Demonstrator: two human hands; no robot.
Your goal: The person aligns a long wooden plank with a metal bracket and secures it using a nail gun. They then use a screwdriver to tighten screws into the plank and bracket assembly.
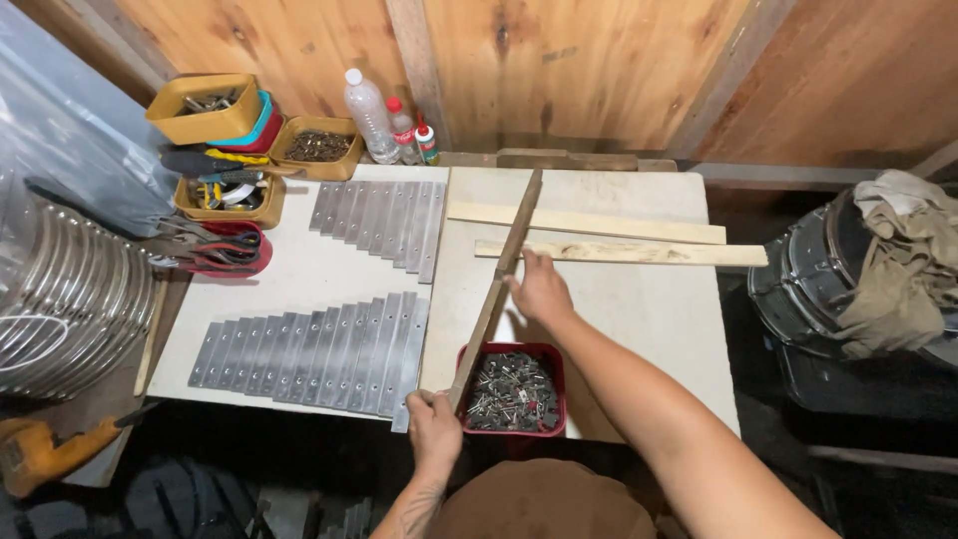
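The white tabletop (639,319) carries two rows of metal bars (309,354), wooden slats (599,225), a red screw tray (514,389) and yellow bins (319,147) far left.

left hand (434,424): near body, fingers curled shut | right hand (540,289): arm extended forward, fingers bent down

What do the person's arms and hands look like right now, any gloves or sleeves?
Both hands are bare: no gloves, rings or watch visible. The left hand leads to a forearm with dark tattoo markings. The right hand leads to a long bare forearm with no sleeve in view up to the frame edge.
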